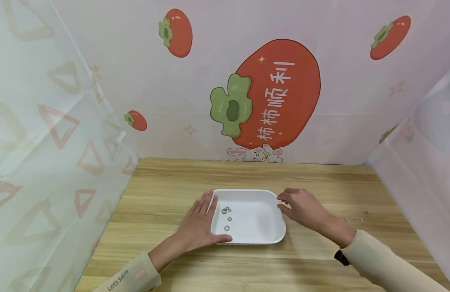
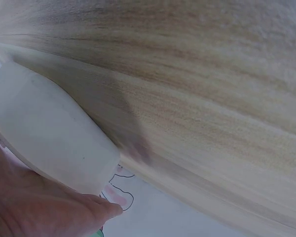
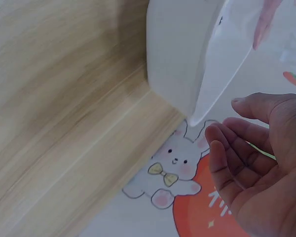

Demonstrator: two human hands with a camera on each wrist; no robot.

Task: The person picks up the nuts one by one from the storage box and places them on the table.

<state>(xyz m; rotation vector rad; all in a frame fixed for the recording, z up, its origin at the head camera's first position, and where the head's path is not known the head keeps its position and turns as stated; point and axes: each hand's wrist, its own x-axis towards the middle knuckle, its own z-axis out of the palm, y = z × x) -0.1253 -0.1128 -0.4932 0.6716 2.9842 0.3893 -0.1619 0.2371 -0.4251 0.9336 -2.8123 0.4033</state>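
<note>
A white rectangular tray (image 1: 259, 219) with rounded corners stands on the wooden table. Several small metal rings (image 1: 226, 228), nuts or washers, lie inside near its left end; one looks brassy. My left hand (image 1: 197, 225) rests along the tray's left end with fingers straight and spread, the thumb over the front rim. Beside the right rim is my right hand (image 1: 305, 207), its fingers loosely bent. In the right wrist view the right hand (image 3: 266, 153) holds nothing, with the tray's side wall (image 3: 180, 49) close by.
Three small metal rings (image 1: 360, 220) lie on the table (image 1: 247, 267) to the right of the right hand. A printed cloth wall (image 1: 341, 101) with persimmons and a rabbit rises behind the table, and more cloth hangs at both sides.
</note>
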